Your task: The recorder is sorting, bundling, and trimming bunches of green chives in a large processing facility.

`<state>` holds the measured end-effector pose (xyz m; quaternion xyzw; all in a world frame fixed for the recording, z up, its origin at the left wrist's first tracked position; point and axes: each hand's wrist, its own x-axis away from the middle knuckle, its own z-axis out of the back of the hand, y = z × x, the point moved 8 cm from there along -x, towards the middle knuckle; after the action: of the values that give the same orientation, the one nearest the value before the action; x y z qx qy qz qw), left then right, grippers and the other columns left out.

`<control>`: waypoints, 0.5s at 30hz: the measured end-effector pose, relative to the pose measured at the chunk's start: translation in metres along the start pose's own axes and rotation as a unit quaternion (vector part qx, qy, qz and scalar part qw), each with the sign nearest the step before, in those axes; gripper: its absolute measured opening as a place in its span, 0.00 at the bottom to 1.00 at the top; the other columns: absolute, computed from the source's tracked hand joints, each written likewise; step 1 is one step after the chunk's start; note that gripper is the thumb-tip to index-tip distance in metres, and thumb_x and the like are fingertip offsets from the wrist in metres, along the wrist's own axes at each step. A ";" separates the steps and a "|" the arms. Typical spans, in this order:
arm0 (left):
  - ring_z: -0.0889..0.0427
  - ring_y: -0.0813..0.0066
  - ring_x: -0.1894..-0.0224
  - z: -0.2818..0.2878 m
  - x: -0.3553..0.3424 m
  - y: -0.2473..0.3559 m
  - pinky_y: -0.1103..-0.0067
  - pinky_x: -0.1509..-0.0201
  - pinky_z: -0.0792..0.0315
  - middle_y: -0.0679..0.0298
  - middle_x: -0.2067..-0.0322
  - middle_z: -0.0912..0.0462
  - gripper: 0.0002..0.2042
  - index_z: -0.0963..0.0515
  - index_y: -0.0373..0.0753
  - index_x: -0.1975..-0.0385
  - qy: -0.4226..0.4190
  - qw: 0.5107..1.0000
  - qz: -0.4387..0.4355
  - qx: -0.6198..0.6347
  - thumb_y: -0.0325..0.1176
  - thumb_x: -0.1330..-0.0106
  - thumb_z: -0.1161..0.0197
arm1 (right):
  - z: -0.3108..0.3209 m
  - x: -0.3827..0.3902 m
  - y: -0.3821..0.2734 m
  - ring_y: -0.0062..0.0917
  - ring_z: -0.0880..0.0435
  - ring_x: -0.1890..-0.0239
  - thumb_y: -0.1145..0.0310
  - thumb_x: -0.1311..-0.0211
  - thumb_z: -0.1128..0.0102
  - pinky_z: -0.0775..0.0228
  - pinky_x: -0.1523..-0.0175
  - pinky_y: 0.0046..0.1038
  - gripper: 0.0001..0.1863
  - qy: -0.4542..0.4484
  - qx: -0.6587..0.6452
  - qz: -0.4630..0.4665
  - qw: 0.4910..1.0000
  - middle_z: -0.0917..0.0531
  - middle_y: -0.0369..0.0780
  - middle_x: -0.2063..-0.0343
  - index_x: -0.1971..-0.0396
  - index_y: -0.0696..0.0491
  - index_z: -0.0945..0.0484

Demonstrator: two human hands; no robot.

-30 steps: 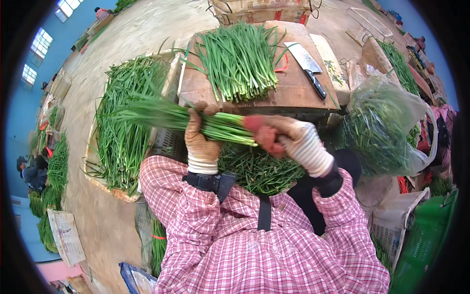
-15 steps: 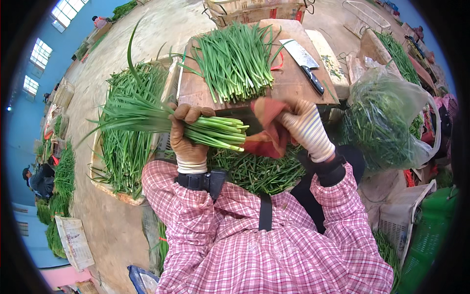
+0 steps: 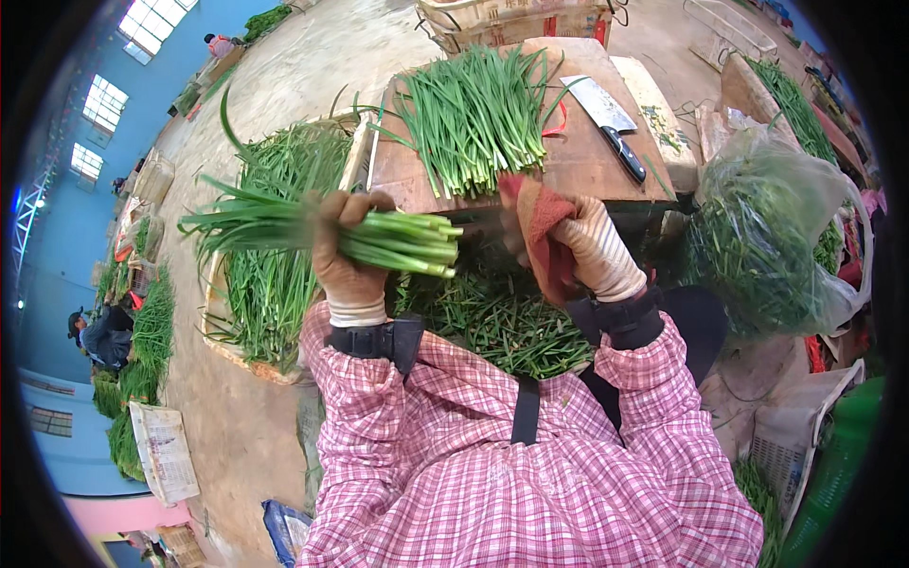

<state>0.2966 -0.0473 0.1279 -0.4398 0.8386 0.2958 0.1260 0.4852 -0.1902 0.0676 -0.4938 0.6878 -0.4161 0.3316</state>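
Note:
My gloved left hand (image 3: 346,241) is closed round a bunch of green chives (image 3: 407,244), pale stem ends to the right, leaves fanning left. My gloved right hand (image 3: 592,244) grips a red cloth (image 3: 543,227), apart from the bunch. Beyond them, a pile of chives (image 3: 469,114) lies on a brown board (image 3: 568,161), with a cleaver (image 3: 606,118) with black handle at its right. Loose chive leaves (image 3: 502,322) lie below my hands; their container is hidden.
A crate of chives (image 3: 270,303) stands at left, a bulging plastic bag of greens (image 3: 757,256) at right. Behind the board is a worn crate (image 3: 511,24). A co-worker (image 3: 99,336) is at far left among chive heaps. A green basket (image 3: 824,473) is at lower right.
My left hand with the bunch has moved left, away from the cloth in my right hand, which was against the stem ends a second ago.

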 end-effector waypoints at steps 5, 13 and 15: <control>0.24 0.76 0.60 0.035 -0.002 -0.027 0.64 0.34 0.34 0.70 0.67 0.24 0.11 0.26 0.40 0.62 0.185 0.980 0.000 -0.072 0.40 0.33 0.36 | -0.077 0.016 -0.046 0.42 0.19 0.53 0.76 0.61 0.29 0.24 0.48 0.34 0.25 0.046 0.476 0.375 0.794 0.23 0.48 0.53 0.56 0.56 0.21; 0.20 0.60 0.54 0.055 0.008 -0.014 0.57 0.42 0.25 0.66 0.67 0.19 0.12 0.23 0.41 0.61 0.236 0.969 -0.021 -0.068 0.43 0.33 0.36 | 0.004 0.011 -0.001 0.33 0.16 0.62 0.83 0.55 0.35 0.21 0.59 0.31 0.15 0.132 0.495 0.335 0.791 0.19 0.44 0.60 0.64 0.58 0.21; 0.20 0.57 0.52 0.048 0.007 -0.012 0.55 0.42 0.25 0.65 0.65 0.19 0.13 0.23 0.42 0.60 0.239 0.971 -0.011 -0.021 0.43 0.34 0.35 | 0.023 0.008 0.000 0.31 0.15 0.61 0.83 0.49 0.35 0.21 0.58 0.27 0.14 0.152 0.348 0.254 0.890 0.18 0.43 0.60 0.61 0.59 0.21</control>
<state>0.3002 -0.0279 0.0824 -0.5097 0.8329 0.1983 -0.0843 0.5027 -0.2038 0.0575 -0.0862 0.6430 -0.6002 0.4678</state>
